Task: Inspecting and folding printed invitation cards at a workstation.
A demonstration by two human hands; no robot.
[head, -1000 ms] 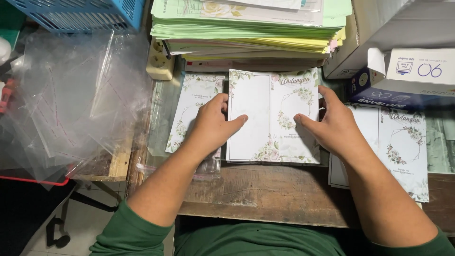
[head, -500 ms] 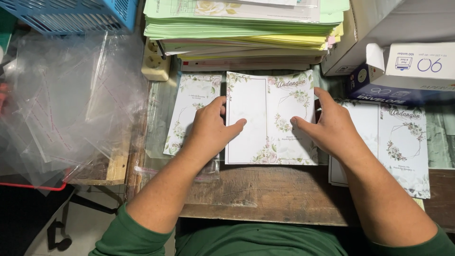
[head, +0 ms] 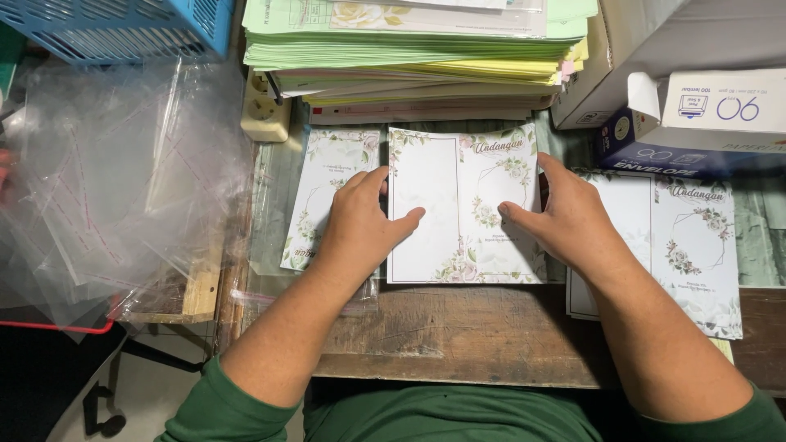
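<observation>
White floral-bordered card [head: 463, 205] lies open flat; left hand [head: 360, 225] and right hand [head: 569, 217] press it, fingers spread wide

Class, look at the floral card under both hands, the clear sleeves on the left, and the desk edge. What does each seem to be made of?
Floral card: printed paper or thin card, matte, lying flat with a centre fold.
Clear sleeves: thin plastic film, glossy, see-through and crinkled.
Desk edge: bare wood, worn, with visible grain and stains.
The left hand and right hand press on the card.
</observation>
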